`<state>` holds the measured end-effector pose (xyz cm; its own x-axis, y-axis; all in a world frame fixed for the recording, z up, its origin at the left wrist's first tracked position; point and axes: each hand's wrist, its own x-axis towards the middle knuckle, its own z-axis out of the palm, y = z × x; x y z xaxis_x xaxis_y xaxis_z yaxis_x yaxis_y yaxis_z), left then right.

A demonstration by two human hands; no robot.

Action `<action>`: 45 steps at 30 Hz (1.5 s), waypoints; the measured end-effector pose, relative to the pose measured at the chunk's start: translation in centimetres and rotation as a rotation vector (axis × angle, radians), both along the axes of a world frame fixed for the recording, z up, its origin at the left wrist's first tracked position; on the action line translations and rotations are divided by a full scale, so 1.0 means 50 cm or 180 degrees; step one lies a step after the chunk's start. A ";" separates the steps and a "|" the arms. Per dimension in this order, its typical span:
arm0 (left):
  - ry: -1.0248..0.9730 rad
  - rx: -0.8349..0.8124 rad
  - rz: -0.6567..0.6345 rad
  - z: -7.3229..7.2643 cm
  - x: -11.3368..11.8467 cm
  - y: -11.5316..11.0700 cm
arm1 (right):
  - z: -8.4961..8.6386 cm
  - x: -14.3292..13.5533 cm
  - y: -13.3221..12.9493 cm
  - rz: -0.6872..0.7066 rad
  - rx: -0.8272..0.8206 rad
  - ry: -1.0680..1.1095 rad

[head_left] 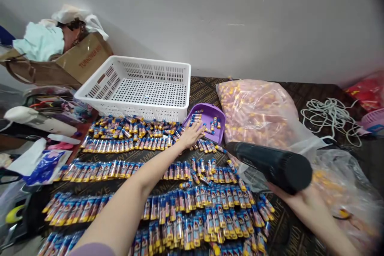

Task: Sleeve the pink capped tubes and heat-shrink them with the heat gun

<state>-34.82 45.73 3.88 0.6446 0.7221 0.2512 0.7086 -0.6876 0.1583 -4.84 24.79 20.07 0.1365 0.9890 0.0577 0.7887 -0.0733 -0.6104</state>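
My left hand (pixel 192 134) reaches out with its fingers apart, over small tubes by the near left edge of a purple scoop-like tray (pixel 220 114). Whether the fingertips touch the tubes is hard to tell. A few tubes (pixel 215 122) lie inside that tray. My right hand (pixel 300 198) grips a black hair dryer (pixel 270 164), its narrow end pointing left toward the tubes; the grip itself is mostly hidden. Rows of small clear tubes (pixel 192 200) with blue and yellow ends cover the dark printed surface, some upright in lines, others tumbled loosely.
A white plastic crate (pixel 135 106) stands at the back. Right of the tray sits a large clear bag (pixel 258 108) of yellow-capped pieces, with another plastic bag (pixel 339 184) nearer. A white cord (pixel 327 116) lies at right. A cardboard box (pixel 87 58) and clutter fill the left.
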 end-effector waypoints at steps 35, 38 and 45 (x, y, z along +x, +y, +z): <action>-0.0129 -0.2642 0.2008 0.031 -0.225 -0.155 | 0.010 -0.205 0.222 0.1255 -0.0511 -0.0101; -0.0030 -0.2786 0.2277 -0.007 -0.148 -0.129 | 0.029 -0.125 0.181 0.0980 -0.0393 -0.0312; -0.0191 -0.2940 0.1982 -0.019 -0.034 -0.120 | 0.018 -0.081 0.143 0.0745 -0.0525 -0.0196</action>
